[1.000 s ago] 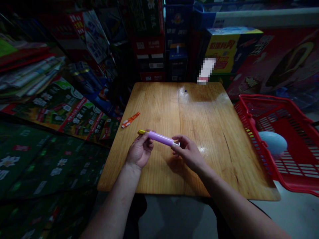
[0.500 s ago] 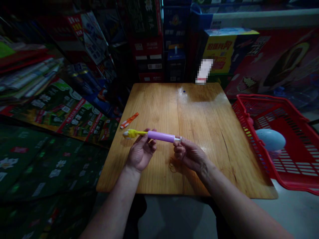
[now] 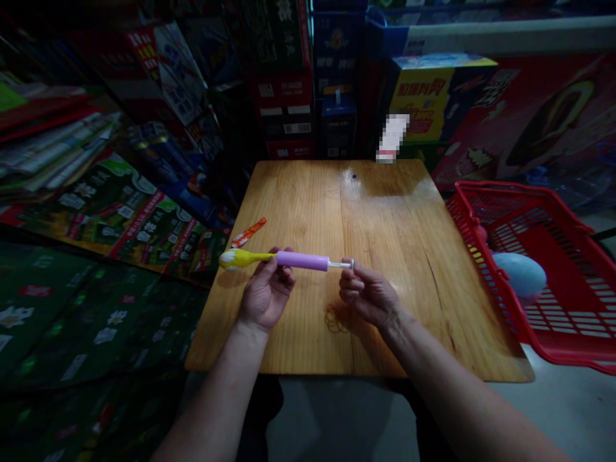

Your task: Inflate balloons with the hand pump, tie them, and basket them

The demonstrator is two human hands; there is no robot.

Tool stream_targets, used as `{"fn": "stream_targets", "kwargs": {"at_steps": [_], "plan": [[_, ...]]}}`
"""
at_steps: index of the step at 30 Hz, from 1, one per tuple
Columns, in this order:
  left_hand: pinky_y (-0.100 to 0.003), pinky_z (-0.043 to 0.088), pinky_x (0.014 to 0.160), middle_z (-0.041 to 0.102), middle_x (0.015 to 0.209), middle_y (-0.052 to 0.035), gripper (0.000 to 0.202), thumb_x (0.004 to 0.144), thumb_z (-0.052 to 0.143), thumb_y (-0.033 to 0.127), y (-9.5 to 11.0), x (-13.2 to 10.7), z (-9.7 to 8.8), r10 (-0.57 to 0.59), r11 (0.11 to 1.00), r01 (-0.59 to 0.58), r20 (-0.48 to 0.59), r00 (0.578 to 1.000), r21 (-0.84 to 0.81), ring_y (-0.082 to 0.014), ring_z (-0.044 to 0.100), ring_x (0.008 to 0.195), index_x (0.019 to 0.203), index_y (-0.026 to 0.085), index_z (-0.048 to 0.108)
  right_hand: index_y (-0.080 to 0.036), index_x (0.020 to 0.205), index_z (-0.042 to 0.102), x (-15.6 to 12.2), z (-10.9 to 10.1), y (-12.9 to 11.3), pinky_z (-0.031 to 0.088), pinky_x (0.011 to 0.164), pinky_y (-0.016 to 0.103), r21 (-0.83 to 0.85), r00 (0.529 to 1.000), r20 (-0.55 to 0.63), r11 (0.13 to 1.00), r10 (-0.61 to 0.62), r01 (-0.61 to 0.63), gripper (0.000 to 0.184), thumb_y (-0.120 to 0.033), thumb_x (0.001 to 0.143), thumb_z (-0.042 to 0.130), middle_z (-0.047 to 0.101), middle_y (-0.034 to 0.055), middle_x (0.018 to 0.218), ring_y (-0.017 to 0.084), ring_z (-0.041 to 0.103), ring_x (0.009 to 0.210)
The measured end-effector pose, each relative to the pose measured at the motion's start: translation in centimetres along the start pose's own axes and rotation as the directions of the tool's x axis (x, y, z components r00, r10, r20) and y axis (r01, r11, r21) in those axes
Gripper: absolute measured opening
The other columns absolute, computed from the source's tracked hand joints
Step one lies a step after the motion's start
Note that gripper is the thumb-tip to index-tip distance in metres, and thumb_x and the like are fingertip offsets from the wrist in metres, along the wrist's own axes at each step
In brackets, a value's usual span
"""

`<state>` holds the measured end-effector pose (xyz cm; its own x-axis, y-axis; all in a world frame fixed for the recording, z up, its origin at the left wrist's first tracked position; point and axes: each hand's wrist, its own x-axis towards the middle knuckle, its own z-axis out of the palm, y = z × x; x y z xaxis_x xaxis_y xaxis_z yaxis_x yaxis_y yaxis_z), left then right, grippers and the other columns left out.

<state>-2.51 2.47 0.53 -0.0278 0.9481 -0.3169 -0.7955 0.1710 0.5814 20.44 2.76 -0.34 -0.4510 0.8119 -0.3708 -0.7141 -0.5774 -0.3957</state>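
Observation:
A purple balloon pump lies level between my hands above the wooden table. My left hand is closed round its left end, where the neck of a yellow and white balloon is fitted. That balloon is partly filled and points left. My right hand grips the small white end of the plunger rod, part of which shows outside the barrel. Beyond my left hand, a flat orange and white balloon rests by the table's left edge. Thin rubber bands lie below the pump.
The wooden table fills the middle. On its right stands a red basket with a blue balloon inside. Stacked cartons rise behind, and green boxes line the left. A small blue bit lies far back.
The plunger rod now sticks further out of the pump. My left hand has moved left with the barrel, my right hand slightly right. The yellow balloon looks longer and fuller.

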Motion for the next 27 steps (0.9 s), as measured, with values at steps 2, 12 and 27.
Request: {"fn": "stream_targets", "kwargs": {"at_steps": [2, 12, 27], "plan": [[-0.018, 0.054, 0.063, 0.067, 0.12, -0.0074, 0.025, 0.084, 0.069, 0.018, -0.8, -0.2, 0.0, -0.045, 0.999, 0.045, 0.014, 0.999, 0.015, -0.0059, 0.063, 0.069, 0.109, 0.022, 0.068, -0.019, 0.102, 0.058, 0.1, 0.0, 1.1, 0.036, 0.046, 0.016, 0.018, 0.998, 0.016, 0.998, 0.055, -0.055, 0.022, -0.023, 0.083, 0.069, 0.055, -0.0041, 0.073, 0.005, 0.033, 0.049], [-0.018, 0.051, 0.056, 0.072, 0.106, -0.0063, 0.012, 0.083, 0.071, 0.025, -0.3, 0.3, -0.1, 0.004, 0.999, -0.006, -0.063, 0.998, -0.04, -0.0058, 0.06, 0.06, 0.093, 0.019, 0.067, -0.017, 0.099, 0.061, 0.0, 1.0, 0.7, 0.031, 0.044, 0.016, -0.099, 1.0, 0.016, 0.995, -0.022, 0.024, 0.021, -0.023, 0.081, 0.069, 0.056, -0.003, 0.072, 0.005, 0.028, 0.048], [-0.017, 0.048, 0.057, 0.069, 0.114, -0.0075, 0.026, 0.085, 0.07, 0.025, -1.9, -0.6, 0.2, -0.026, 0.999, 0.025, -0.022, 0.999, -0.038, -0.0061, 0.062, 0.067, 0.11, 0.024, 0.068, -0.019, 0.101, 0.059, -0.1, 1.0, 1.8, 0.037, 0.045, 0.014, 0.073, 0.997, 0.038, 0.995, 0.061, -0.064, 0.023, -0.018, 0.08, 0.069, 0.058, -0.0039, 0.074, 0.004, 0.034, 0.048]]}}
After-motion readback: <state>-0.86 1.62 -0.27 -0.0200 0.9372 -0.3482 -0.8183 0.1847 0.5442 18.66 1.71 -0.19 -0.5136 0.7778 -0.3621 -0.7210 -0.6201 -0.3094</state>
